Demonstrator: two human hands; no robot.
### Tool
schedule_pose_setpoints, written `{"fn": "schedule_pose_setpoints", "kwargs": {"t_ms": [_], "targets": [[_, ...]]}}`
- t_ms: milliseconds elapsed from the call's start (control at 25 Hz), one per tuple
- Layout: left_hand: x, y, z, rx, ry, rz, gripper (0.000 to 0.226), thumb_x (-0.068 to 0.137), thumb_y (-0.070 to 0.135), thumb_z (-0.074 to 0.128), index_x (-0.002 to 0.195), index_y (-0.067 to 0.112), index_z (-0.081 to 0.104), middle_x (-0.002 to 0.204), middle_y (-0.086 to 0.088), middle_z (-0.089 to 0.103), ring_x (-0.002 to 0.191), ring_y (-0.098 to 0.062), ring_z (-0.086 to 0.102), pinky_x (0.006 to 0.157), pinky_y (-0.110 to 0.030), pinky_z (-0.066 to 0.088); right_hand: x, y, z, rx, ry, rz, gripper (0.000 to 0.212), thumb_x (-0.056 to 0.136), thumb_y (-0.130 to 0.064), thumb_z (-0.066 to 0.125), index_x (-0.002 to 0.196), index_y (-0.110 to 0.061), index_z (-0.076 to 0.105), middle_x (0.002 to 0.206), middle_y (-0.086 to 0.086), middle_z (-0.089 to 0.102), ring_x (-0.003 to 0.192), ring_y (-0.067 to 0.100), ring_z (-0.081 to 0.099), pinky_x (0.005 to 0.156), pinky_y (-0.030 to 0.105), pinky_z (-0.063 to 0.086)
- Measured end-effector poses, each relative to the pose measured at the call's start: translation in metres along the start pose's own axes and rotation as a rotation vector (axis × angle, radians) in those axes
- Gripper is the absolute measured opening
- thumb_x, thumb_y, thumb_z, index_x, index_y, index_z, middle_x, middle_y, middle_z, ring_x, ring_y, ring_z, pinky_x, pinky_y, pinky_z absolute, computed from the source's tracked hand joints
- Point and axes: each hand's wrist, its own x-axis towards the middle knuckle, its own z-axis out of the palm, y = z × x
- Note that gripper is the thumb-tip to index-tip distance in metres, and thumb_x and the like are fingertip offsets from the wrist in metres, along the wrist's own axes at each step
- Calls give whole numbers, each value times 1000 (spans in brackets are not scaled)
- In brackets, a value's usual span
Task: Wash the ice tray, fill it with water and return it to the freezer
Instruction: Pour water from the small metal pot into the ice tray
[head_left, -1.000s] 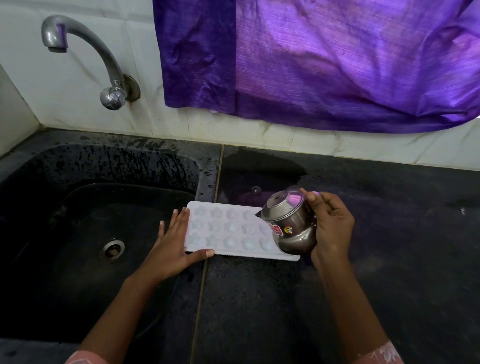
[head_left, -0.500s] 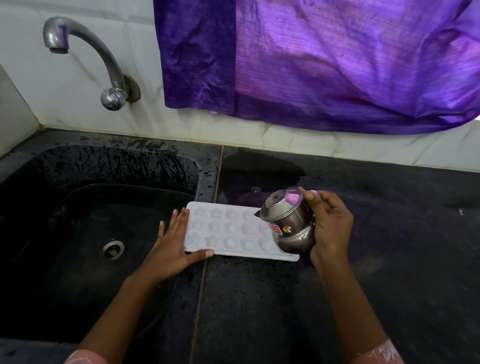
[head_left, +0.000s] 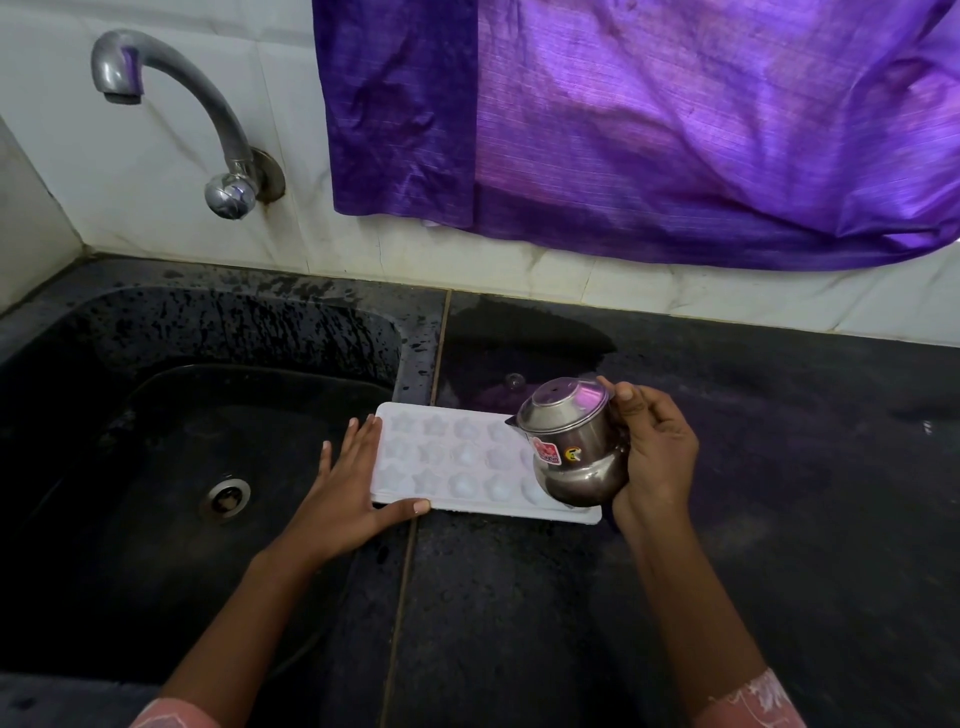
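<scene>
A white ice tray with star and round moulds lies flat on the black counter, its left end at the sink's edge. My left hand holds the tray's left end, thumb along the near rim and fingers spread flat. My right hand grips a small steel pot with stickers on it, tipped to the left over the tray's right end. The pot hides the tray's right moulds. No stream of water is visible.
A black sink with a drain fills the left side. A steel tap juts from the white tiled wall above it. A purple curtain hangs over the back wall. Wet black counter stretches to the right.
The pot has tipped slightly further over the tray's right end. My left hand and the tray have stayed in place.
</scene>
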Motion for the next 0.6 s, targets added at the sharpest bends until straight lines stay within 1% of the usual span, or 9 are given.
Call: {"fn": "schedule_pose_setpoints", "kwargs": {"t_ms": [80, 200, 280, 320, 400, 480, 600], "targets": [[0, 0, 0, 1, 3, 0, 140, 41, 101, 21, 148, 17, -12, 156, 7, -13, 136, -2, -25, 110, -30, -20, 1, 1, 3, -13, -13, -1, 11, 65, -21, 70, 72, -15, 64, 76, 0, 69, 80, 15, 65, 75, 27, 54], [0, 0, 1, 3, 2, -1, 140, 41, 102, 20, 148, 17, -12, 156, 7, -13, 136, -2, -25, 109, -30, -20, 1, 4, 7, -22, -34, 9, 7, 70, -16, 69, 74, -14, 64, 83, 6, 68, 83, 17, 65, 76, 27, 53], [0, -1, 1, 3, 4, 0, 139, 41, 101, 20, 148, 17, -13, 156, 7, -13, 136, -2, -26, 109, -29, -20, 1, 4, 10, -42, -39, 1, 10, 67, -19, 70, 74, -14, 64, 85, 8, 68, 84, 19, 65, 74, 26, 54], [1, -1, 1, 5, 4, 0, 139, 42, 101, 20, 147, 17, -13, 156, 7, -13, 136, -2, -26, 109, -29, -20, 1, 5, 11, -59, -42, -12, 10, 66, -19, 70, 74, -15, 65, 82, 5, 69, 83, 17, 65, 72, 23, 54], [1, -2, 0, 3, 2, -1, 139, 42, 101, 21, 147, 17, -13, 156, 7, -13, 136, -2, -26, 109, -29, -20, 1, 5, 13, -87, -56, -42, 6, 71, -13, 70, 73, -15, 65, 74, -3, 71, 78, 13, 66, 69, 21, 53], [0, -2, 1, 1, -2, -1, 138, 42, 101, 21, 147, 18, -13, 156, 7, -14, 136, -2, -26, 109, -29, -20, 1, 6, 14, -114, -71, -63, 9, 77, -7, 68, 73, -14, 64, 68, -8, 71, 73, 7, 67, 68, 18, 53], [-1, -2, 1, 1, -1, -3, 138, 42, 101, 22, 147, 19, -14, 156, 7, -14, 136, -1, -26, 109, -29, -21, 0, 4, 16, -134, -90, -99, 10, 76, -6, 68, 71, -14, 63, 62, -11, 68, 65, 0, 63, 62, 14, 50]]}}
